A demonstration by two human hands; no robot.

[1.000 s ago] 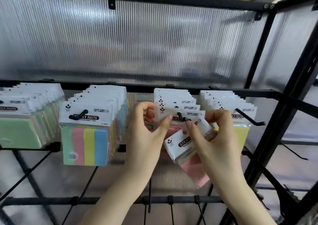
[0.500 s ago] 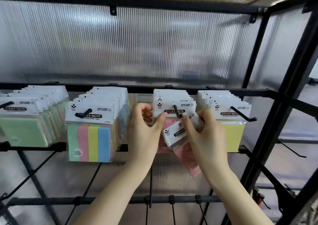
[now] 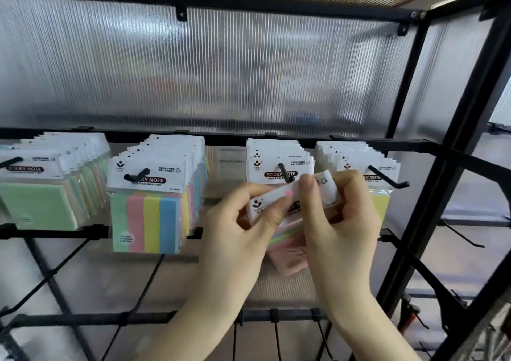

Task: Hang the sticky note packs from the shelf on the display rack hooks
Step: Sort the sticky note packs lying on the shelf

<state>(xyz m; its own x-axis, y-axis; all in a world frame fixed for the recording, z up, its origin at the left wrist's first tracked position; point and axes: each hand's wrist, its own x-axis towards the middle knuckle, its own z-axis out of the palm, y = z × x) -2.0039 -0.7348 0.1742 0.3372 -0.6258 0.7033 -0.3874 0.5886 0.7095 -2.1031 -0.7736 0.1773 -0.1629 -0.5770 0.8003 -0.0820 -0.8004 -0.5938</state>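
Ribbed panel behind rack (image 3: 409, 150) | both hands pinch pack (image 3: 293, 197): left hand (image 3: 243, 222), right hand (image 3: 340, 217) | pack just below hook (image 3: 286, 172), header tilted, likely aligning its hole

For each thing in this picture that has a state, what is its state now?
Held pack: off the hook, tilted, pinched by both hands.
Left hand: grips the pack's header.
Right hand: grips the pack's header.
Third hook: holds hung packs, tip free.
Striped packs: hung.
Green packs: hung.
Yellow packs: hung.
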